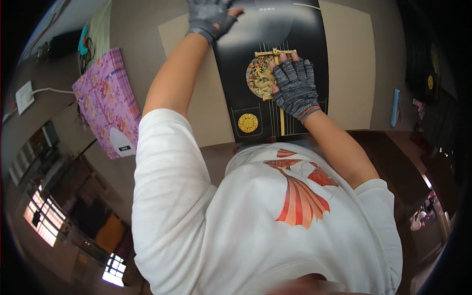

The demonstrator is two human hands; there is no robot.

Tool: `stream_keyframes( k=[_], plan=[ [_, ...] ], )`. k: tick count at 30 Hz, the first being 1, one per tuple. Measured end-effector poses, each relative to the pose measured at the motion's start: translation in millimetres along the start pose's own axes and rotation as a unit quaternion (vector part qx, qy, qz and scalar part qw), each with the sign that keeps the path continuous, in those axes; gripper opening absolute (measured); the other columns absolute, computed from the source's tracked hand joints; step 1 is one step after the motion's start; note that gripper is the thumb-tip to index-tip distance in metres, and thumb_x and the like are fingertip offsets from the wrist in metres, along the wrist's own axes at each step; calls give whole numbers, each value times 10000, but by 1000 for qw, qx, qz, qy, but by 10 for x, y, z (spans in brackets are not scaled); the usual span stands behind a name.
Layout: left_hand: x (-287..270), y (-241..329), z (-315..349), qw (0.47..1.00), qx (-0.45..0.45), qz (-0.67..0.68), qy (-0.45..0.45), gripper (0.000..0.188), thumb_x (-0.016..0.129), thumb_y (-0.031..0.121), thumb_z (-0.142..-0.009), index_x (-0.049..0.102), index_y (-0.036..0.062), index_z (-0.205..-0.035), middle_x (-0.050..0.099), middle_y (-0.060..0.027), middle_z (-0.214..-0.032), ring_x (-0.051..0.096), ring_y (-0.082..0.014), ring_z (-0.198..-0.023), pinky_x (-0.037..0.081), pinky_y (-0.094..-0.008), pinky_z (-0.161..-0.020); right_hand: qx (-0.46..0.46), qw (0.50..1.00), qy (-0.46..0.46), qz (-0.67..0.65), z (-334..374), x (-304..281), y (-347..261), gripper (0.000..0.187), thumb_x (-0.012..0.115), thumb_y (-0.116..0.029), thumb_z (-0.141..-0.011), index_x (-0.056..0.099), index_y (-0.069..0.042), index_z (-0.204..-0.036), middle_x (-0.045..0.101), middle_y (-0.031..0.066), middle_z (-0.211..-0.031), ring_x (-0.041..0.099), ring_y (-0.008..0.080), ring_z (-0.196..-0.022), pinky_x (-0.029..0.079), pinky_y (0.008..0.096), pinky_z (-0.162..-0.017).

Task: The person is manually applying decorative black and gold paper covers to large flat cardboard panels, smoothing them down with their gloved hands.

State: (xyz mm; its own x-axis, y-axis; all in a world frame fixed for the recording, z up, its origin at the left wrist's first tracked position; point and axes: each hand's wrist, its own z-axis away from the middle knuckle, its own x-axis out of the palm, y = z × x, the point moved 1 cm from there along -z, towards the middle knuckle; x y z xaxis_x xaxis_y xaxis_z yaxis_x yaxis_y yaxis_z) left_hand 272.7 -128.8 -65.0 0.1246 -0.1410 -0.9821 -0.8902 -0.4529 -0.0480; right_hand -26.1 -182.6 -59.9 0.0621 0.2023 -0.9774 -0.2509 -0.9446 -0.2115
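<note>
Laying a gloved right hand (296,83) over a round, gold-trimmed ornament

In the head view, a glossy black panel (275,37) lies lengthwise in front of the person, with tan card (349,73) showing to its left and right, on a grey-brown surface (388,59). The round ornament (258,76), multicoloured with gold figures, sits around the middle of the panel; a gold crossbar (268,53) runs along its top edge. The right hand covers its right side, palm down, the fingers stretched forward and slightly apart, the thumb set off to the left over the ornament. They are not closed around anything. Fingertips show bare beyond the grey fingerless glove, near the crossbar.

The left hand (211,19), gloved likewise, is over the panel's far left edge. Its thumb points right, away from the palm; the upper border cuts off the other fingers, so I cannot tell how they stand or whether they touch the panel.

Nearer the person, a yellow-gold medallion (248,123) marks the panel's left corner. A pink-purple floral cloth item (105,96) lies well to the left, and a slim blue object (395,108) lies to the right of the card.
</note>
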Motion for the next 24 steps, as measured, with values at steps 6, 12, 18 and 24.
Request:
stream_keyframes(
  k=[6, 12, 18, 24],
  plan=[
    [-318, 659, 1344, 979, 160, 107, -74, 855, 543, 636, -840, 323, 145, -1505, 254, -155, -1580, 222, -327, -1463, 134, -707, -1092, 3, 1000, 1, 29, 20, 8, -2, 615, 547, -365, -887, 414, -207, -1466, 346, 120, -1538, 225, 354, -1455, 127, 599, -1161],
    [-627, 1238, 2934, 956, 162, 227, -87, 899, 595, 600, -813, 338, 56, -1480, 279, -212, -1556, 258, -370, -1444, 194, -601, -1140, 0, 999, 16, 43, 16, -37, -51, 594, 532, -363, -903, 424, -184, -1459, 349, 121, -1535, 243, 350, -1447, 127, 569, -1173],
    [-669, 1646, 3654, 982, 123, 107, -99, 827, 684, 431, -786, 383, 37, -1447, 331, -198, -1533, 308, -352, -1423, 265, -539, -1139, 2, 997, 13, 77, 32, -21, -56, 568, 500, -370, -913, 446, -151, -1435, 356, 134, -1527, 261, 359, -1438, 131, 566, -1171],
    [-758, 1495, 3379, 944, -58, 315, -83, 774, 779, 210, -774, 412, 48, -1436, 424, -191, -1463, 395, -355, -1370, 392, -450, -1082, 1, 997, 48, 63, 87, 3, -4, 570, 553, -362, -863, 496, -145, -1386, 405, 152, -1487, 307, 387, -1412, 175, 586, -1143]
  ],
)
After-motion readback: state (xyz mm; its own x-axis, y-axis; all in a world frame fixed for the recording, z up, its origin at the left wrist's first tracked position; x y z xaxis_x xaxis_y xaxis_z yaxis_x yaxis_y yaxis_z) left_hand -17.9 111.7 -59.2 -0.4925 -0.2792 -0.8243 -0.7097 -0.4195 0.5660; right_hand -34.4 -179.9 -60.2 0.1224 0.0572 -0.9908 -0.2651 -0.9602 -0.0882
